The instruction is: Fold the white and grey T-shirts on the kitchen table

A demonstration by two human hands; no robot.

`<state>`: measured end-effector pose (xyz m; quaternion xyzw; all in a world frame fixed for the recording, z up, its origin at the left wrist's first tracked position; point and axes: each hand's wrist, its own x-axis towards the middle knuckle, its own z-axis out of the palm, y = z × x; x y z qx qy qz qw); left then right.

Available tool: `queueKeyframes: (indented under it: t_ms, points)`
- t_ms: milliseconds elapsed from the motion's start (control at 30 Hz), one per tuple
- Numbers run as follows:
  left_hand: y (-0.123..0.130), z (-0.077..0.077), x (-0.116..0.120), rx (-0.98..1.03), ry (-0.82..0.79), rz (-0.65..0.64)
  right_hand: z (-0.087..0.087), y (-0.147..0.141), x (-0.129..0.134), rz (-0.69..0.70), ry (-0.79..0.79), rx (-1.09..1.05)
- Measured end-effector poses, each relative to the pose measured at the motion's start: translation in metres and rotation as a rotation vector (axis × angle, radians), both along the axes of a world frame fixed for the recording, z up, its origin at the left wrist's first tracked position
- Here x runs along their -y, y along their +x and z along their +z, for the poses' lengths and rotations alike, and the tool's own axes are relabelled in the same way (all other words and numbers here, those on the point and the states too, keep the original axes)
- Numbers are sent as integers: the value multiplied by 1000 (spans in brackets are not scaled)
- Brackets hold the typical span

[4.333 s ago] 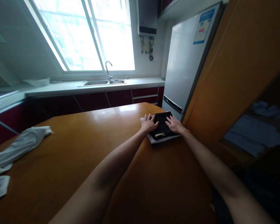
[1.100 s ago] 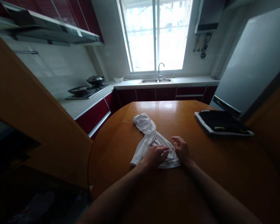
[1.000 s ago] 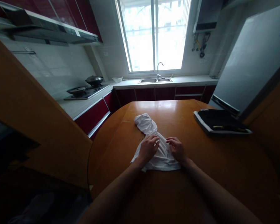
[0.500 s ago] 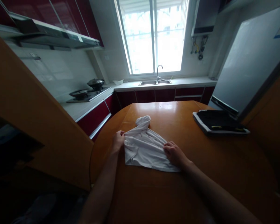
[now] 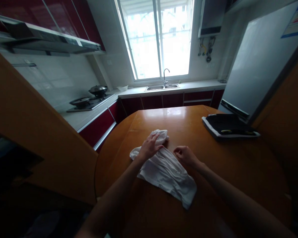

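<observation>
A crumpled white garment point(image 5: 167, 170) lies on the table in front of me, its folds running down toward the lower right. My left hand point(image 5: 149, 147) rests over its upper part, palm down, with the fingers apart. A bunched end of the garment shows just beyond those fingers. Close to the garment's right edge is my right hand point(image 5: 185, 154), its fingers curled in, and I see no cloth in them.
The wooden table point(image 5: 228, 172) has rounded ends. A folded stack of dark and white cloth point(image 5: 229, 126) lies at its right. Behind are a sink point(image 5: 161, 87), a stove with a lidded pot point(image 5: 98, 90) and a pan point(image 5: 79, 102). A fridge point(image 5: 258, 62) stands at right.
My left hand has moved from the garment's left edge onto its upper part. My right hand has let go of its side. The garment has turned, its lower end now farther right and nearer me.
</observation>
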<state>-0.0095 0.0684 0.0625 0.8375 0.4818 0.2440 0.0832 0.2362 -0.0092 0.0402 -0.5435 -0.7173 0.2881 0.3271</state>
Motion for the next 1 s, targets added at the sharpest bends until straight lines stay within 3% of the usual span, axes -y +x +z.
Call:
queueKeyframes:
  t_ms: [67, 167, 333, 500, 600, 667, 767, 833, 1000]
  points:
    - [27, -3, -10, 41, -90, 9, -6, -3, -15, -88, 0, 14]
    - [37, -3, -26, 159, -241, 124, -15, -2, -23, -111, 4, 28]
    - [14, 6, -28, 303, -313, 134, -22, 5, -27, -162, 48, 37]
    - [-6, 10, -4, 664, -726, -16, -26, -5, -42, -96, 173, 71]
    - [-18, 8, 4, 713, -859, -63, -27, -13, -45, -62, 89, 63]
    - [-26, 5, 4, 654, -792, -13, -27, -16, -46, -25, 30, -7]
    - [-31, 5, 2, 524, -475, 199, -25, -16, -49, 30, 0, -122]
    - [-26, 10, 5, 481, -284, 236, -19, -14, -54, 54, -12, -183]
    - [13, 34, 25, 254, -91, -222, 13, -7, -56, 195, -134, -408]
